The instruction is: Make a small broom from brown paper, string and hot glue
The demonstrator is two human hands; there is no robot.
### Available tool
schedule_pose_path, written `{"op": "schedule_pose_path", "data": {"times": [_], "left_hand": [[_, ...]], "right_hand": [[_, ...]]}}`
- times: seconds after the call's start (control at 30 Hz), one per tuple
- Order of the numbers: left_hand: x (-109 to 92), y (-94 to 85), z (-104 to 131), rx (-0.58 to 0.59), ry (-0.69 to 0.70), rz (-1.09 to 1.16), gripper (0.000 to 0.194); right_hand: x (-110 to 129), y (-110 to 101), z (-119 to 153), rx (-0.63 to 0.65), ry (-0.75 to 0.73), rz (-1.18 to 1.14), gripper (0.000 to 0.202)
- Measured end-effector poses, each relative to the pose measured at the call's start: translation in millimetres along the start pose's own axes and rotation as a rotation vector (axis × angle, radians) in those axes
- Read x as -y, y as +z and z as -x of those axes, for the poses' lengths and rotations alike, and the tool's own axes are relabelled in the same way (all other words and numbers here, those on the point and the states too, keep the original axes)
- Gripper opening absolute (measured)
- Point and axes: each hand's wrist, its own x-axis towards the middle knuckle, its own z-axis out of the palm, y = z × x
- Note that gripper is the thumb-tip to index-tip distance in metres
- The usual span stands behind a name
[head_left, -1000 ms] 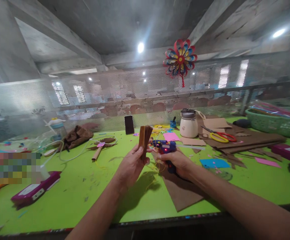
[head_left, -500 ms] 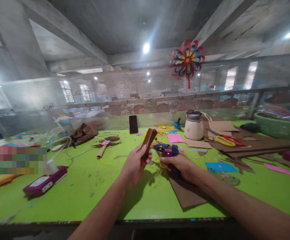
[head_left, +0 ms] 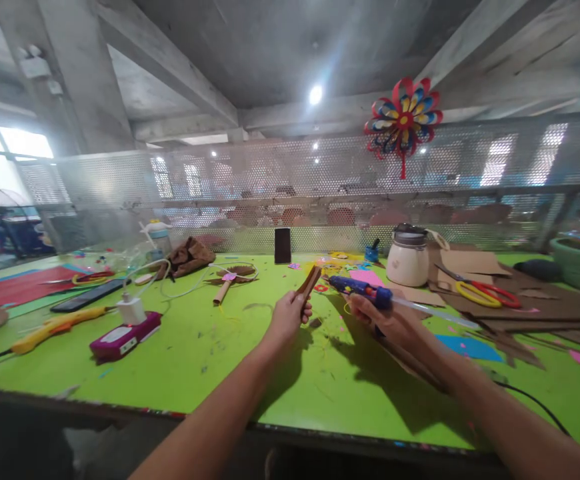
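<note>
Head view: I see the folded brown cardboard stack clamped in my left hand, and it now leans well over to the right, its top end tipped toward the blue glue gun. A second ago it stood nearly upright with its leaves fanned; half a second ago it had begun to tilt, so the lean has grown steadily. My right hand is closed round the gun's grip and has lifted it: the gun sat low over the brown sheet before, and now it is raised and level, nozzle pointing left at the stack's top end. The two are near but not touching. I judge from this that the gluing step is being lined up, edge to nozzle, with no glue laid yet that I can see.

The whole view has also swung left. Beyond my right hand stand the cream jar and the red-and-yellow scissors on cardboard sheets. Beyond my left hand lies a small paper-roll figure, and farther left a magenta box on the green surface. A paper pinwheel hangs above.
</note>
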Motion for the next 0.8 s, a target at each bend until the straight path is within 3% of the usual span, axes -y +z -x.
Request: {"op": "schedule_pose_path", "data": {"times": [0.1,0.23,0.43,0.8], "left_hand": [[0.4,1.2,1.2,0.001,-0.002,-0.051,0.009],[-0.4,3.5,4.6,0.028,-0.009,-0.048,0.005],[-0.1,5.2,7.7,0.081,-0.038,0.016,0.005],[-4.6,9.2,13.5,0.052,-0.041,-0.047,0.006]], "right_hand": [[-2.5,2.9,2.4,-0.047,-0.074,0.121,0.029],[1.6,4.7,1.3,-0.053,-0.061,0.190,0.035],[7.6,6.8,-4.6,-0.108,0.082,0.055,0.043],[9.1,5.8,-4.7,-0.170,0.042,0.112,0.054]]}}
